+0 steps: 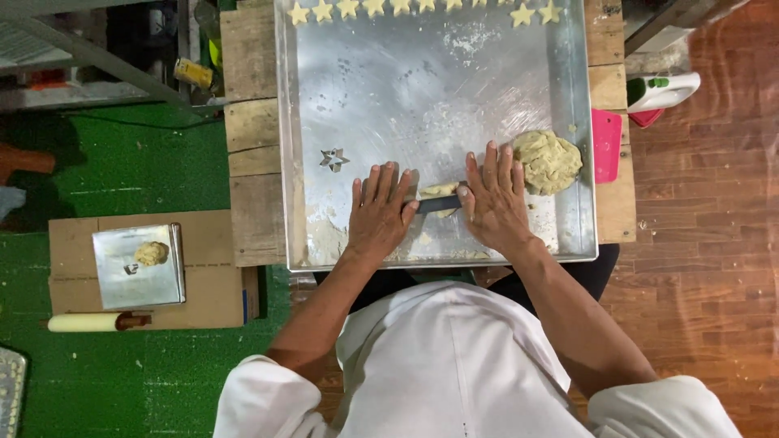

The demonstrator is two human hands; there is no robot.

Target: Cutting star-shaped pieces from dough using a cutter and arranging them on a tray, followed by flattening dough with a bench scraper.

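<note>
Both Hands Flat on a Dark Roller Over Dough

Broadly, a large metal baking tray (324, 81) covers most of a wooden pallet table (251, 122), its surface dusted with flour; the person leans over its near edge in a white garment; green matting lies to the left and reddish wood flooring to the right. On a sheet of cardboard (211, 284) at the left rests a smaller square tin (114, 280) with a dough ball in it, and a pale rolling pin (85, 322) lies just below the tin.

Near the tray's right wall sits a lump of dough (548, 161), with a pink scraper (606, 144) just outside the rim. The left hand (380, 212) and right hand (495, 199) lie palm down with fingers stretched out and loosely spread, pressing on a dark cylindrical roller (438, 203) that spans between them; neither hand curls around it. A small flattened piece of dough (438, 190) lies touching the roller's far side, between the two hands.

Along the tray's far edge runs a row of star-shaped dough cut-outs (349, 8); a star-shaped metal cutter (333, 159) stands alone left of the hands, apart from them.
</note>
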